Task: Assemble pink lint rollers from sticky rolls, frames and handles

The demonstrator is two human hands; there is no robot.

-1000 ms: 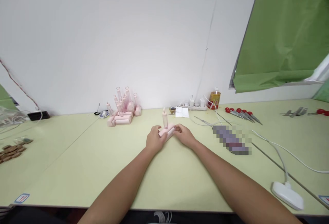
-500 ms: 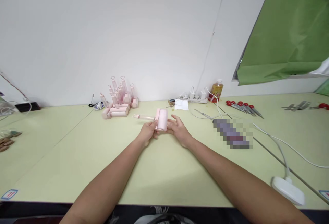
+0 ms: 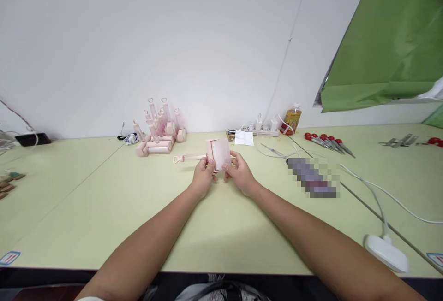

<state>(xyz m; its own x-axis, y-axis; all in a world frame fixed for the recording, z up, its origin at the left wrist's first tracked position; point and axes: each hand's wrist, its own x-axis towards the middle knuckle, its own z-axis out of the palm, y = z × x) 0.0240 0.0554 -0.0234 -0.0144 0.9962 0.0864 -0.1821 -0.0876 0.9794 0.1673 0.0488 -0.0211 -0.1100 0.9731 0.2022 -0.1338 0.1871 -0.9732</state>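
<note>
— What's the roller (image 3: 220, 154) mid-frame made of?
— Smooth plastic by its look, its handle (image 3: 194, 157) see-through.
— The curtain (image 3: 384, 47), upper right?
— Creased cloth with a faint sheen.
— And the table (image 3: 235, 232) across the lower half?
— Smooth, low in gloss; the sheet (image 3: 244, 138) right of centre is matt paper, the puck (image 3: 386, 252) at lower right smooth plastic

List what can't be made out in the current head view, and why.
All head view:
Underside of the pink roller: hidden by its body, left hand and right hand.
Mosaic-covered item: detail lost to pixelation.
Count of far pink rollers: they overlap.
Brown pieces: cut off by left edge.
Bottle label text: too small.
</note>
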